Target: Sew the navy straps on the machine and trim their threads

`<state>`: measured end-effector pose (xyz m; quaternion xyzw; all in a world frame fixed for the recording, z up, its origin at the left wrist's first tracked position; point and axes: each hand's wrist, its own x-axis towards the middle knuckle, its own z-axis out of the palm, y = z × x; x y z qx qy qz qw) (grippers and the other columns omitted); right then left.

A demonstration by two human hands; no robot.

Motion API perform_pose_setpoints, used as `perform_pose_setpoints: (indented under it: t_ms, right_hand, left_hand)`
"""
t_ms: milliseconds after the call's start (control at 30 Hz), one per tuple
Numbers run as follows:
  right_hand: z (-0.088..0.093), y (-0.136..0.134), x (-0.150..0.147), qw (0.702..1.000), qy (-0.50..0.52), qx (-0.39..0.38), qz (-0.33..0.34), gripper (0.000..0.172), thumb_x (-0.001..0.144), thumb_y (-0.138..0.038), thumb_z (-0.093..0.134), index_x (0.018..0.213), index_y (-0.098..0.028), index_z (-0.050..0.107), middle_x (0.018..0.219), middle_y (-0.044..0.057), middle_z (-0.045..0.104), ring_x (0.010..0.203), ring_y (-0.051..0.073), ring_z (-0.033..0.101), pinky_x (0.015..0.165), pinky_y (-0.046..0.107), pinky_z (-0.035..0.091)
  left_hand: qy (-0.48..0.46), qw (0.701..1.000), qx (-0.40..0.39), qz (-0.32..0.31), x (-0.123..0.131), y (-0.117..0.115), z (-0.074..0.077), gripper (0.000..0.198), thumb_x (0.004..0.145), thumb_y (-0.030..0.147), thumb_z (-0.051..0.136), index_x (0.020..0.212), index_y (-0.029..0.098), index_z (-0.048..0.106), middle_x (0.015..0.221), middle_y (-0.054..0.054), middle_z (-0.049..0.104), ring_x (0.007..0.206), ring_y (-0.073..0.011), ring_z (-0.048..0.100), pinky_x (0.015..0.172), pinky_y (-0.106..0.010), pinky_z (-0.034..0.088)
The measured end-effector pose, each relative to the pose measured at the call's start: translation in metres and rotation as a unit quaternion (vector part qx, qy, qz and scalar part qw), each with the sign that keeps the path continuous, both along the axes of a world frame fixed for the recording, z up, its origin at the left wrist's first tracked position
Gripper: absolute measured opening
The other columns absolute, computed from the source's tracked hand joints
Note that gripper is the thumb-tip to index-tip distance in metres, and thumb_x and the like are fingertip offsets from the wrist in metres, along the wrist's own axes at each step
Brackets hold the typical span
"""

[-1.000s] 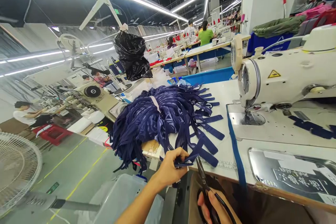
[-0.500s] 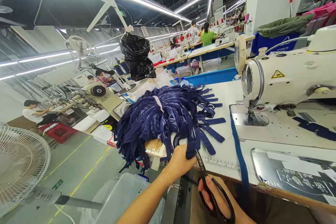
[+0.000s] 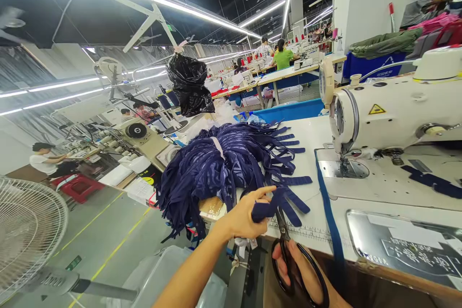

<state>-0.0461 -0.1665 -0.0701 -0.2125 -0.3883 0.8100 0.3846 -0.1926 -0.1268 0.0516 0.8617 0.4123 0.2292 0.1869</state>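
My left hand (image 3: 241, 216) grips the end of a navy fabric strip (image 3: 263, 211), its index finger stretched over neighbouring strips at the table's front edge. Black-handled scissors (image 3: 283, 231) are in my right hand (image 3: 306, 274), fingers through the loops. Their blades point away from me, and the tips are hidden among the strips beside my left hand. A large bundle of navy strips (image 3: 202, 168), bound by a pale band (image 3: 217, 147), lies behind my left hand. Several loose strip ends (image 3: 290, 207) fan out to the right.
A white sewing machine (image 3: 393, 110) stands at the right, with a blue strap (image 3: 327, 202) hanging over the table edge near it. A black plastic bag (image 3: 189, 82) hangs behind the bundle. At the left are a floor fan (image 3: 29, 236) and a translucent bin (image 3: 169, 274).
My left index finger has stretched out over the strips, and the held end now points left. The scissors have dropped slightly, and their blades show less among the strips.
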Motion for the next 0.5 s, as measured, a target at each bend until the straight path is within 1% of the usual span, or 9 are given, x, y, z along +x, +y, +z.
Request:
perform_pose_setpoints:
  t_ms: [67,133,167,233,300,333,433,467,500]
  right_hand:
    - [-0.004,-0.004,0.004,0.998,-0.047,0.039,-0.008,0.056,0.079,-0.066,0.037,0.076,-0.013,0.055,0.053,-0.002,0.046,0.041,0.007,0.04,0.041,0.021,0.032]
    - [-0.013,-0.013,0.013,0.99,-0.108,0.094,-0.013,0.055,0.08,-0.065,0.038,0.077,-0.014,0.056,0.051,-0.002,0.044,0.042,0.008,0.041,0.043,0.022,0.033]
    - [-0.019,-0.02,0.018,0.984,-0.134,0.118,-0.014,0.055,0.078,-0.066,0.039,0.077,-0.014,0.057,0.051,-0.002,0.044,0.043,0.008,0.041,0.044,0.022,0.034]
    - [-0.032,-0.038,0.029,0.975,-0.171,0.144,-0.014,0.056,0.073,-0.069,0.045,0.081,-0.015,0.059,0.059,0.001,0.051,0.046,0.009,0.043,0.046,0.023,0.036]
    - [-0.042,-0.056,0.041,0.97,-0.193,0.147,-0.008,0.06,0.069,-0.071,0.048,0.087,-0.015,0.06,0.071,0.005,0.056,0.052,0.01,0.046,0.05,0.024,0.039]
    - [-0.045,-0.063,0.046,0.968,-0.204,0.148,0.007,0.061,0.069,-0.071,0.048,0.088,-0.015,0.061,0.074,0.006,0.056,0.055,0.012,0.047,0.053,0.025,0.041]
    - [-0.045,-0.074,0.057,0.961,-0.21,0.152,0.092,0.063,0.075,-0.071,0.038,0.087,-0.014,0.062,0.068,0.006,0.053,0.06,0.015,0.048,0.059,0.028,0.044]
    - [-0.044,-0.075,0.058,0.961,-0.204,0.151,0.109,0.063,0.075,-0.07,0.037,0.085,-0.014,0.063,0.067,0.006,0.053,0.06,0.016,0.048,0.06,0.03,0.045]
    - [-0.044,-0.074,0.059,0.964,-0.196,0.142,0.108,0.061,0.074,-0.07,0.039,0.083,-0.015,0.063,0.067,0.007,0.054,0.061,0.017,0.049,0.062,0.032,0.045]
  left_hand:
    - [-0.025,0.996,-0.085,0.005,0.0,-0.001,-0.004,0.051,0.051,0.001,0.045,0.098,0.016,0.057,0.103,-0.005,0.06,0.088,-0.0168,0.057,0.083,-0.029,0.045]
    - [-0.056,0.988,-0.139,0.03,-0.001,-0.01,-0.011,0.049,0.053,0.003,0.045,0.099,0.015,0.058,0.094,-0.004,0.063,0.082,-0.016,0.058,0.077,-0.026,0.047]
    - [-0.076,0.983,-0.158,0.046,-0.002,-0.018,-0.014,0.042,0.056,0.005,0.046,0.095,0.014,0.06,0.092,-0.004,0.064,0.081,-0.0161,0.058,0.074,-0.026,0.047]
    - [-0.117,0.973,-0.189,0.069,-0.004,-0.039,-0.02,0.027,0.059,0.009,0.048,0.082,0.013,0.061,0.091,-0.005,0.064,0.082,-0.0172,0.059,0.072,-0.026,0.047]
    - [-0.159,0.961,-0.212,0.081,-0.007,-0.064,-0.024,0.01,0.061,0.013,0.051,0.069,0.014,0.057,0.093,-0.007,0.065,0.082,-0.0185,0.06,0.072,-0.028,0.048]
    - [-0.179,0.954,-0.225,0.084,-0.008,-0.077,-0.026,0.004,0.061,0.013,0.052,0.063,0.015,0.053,0.095,-0.008,0.065,0.083,-0.0196,0.061,0.072,-0.029,0.049]
    - [-0.225,0.934,-0.267,0.074,-0.008,-0.111,-0.025,0.012,0.059,0.01,0.05,0.055,0.016,0.04,0.106,-0.011,0.061,0.088,-0.0222,0.062,0.076,-0.032,0.049]
    - [-0.225,0.933,-0.274,0.067,-0.007,-0.12,-0.023,0.012,0.058,0.01,0.048,0.056,0.017,0.039,0.108,-0.011,0.061,0.091,-0.0226,0.062,0.077,-0.033,0.049]
    - [-0.215,0.937,-0.27,0.06,-0.006,-0.127,-0.02,0.01,0.058,0.01,0.047,0.059,0.018,0.04,0.108,-0.01,0.061,0.094,-0.023,0.061,0.079,-0.034,0.048]
